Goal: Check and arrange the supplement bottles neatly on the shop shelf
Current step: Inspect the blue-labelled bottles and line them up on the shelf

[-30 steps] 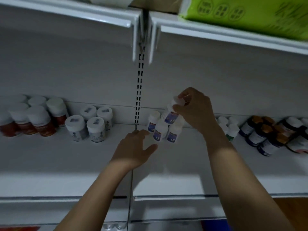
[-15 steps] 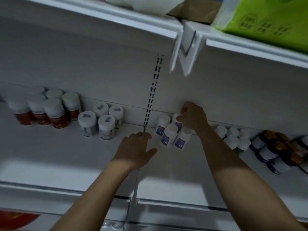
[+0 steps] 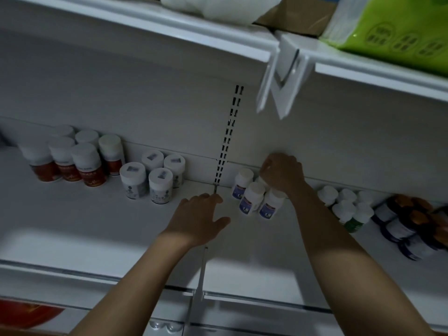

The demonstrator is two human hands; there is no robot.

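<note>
Three white bottles with blue labels [image 3: 252, 197] stand in a small cluster on the white shelf [image 3: 97, 226], right of the slotted upright. My right hand [image 3: 282, 174] is curled over a fourth bottle at the back of that cluster, against the rear wall; that bottle is almost fully hidden under the fingers. My left hand [image 3: 198, 219] lies flat on the shelf with fingers straight, just left of the cluster, holding nothing.
Left of the upright [image 3: 228, 146] stand white-capped grey-label bottles [image 3: 152, 175] and red-label bottles [image 3: 72, 161]. To the right are white green-label bottles [image 3: 349, 207] and dark orange-capped bottles [image 3: 407, 224]. An upper shelf [image 3: 169, 27] holding a green pack [image 3: 400, 25] hangs overhead.
My right hand brought the blue-label bottle down from above the cluster and set it at the back by the wall. The left hand stayed on the shelf.
</note>
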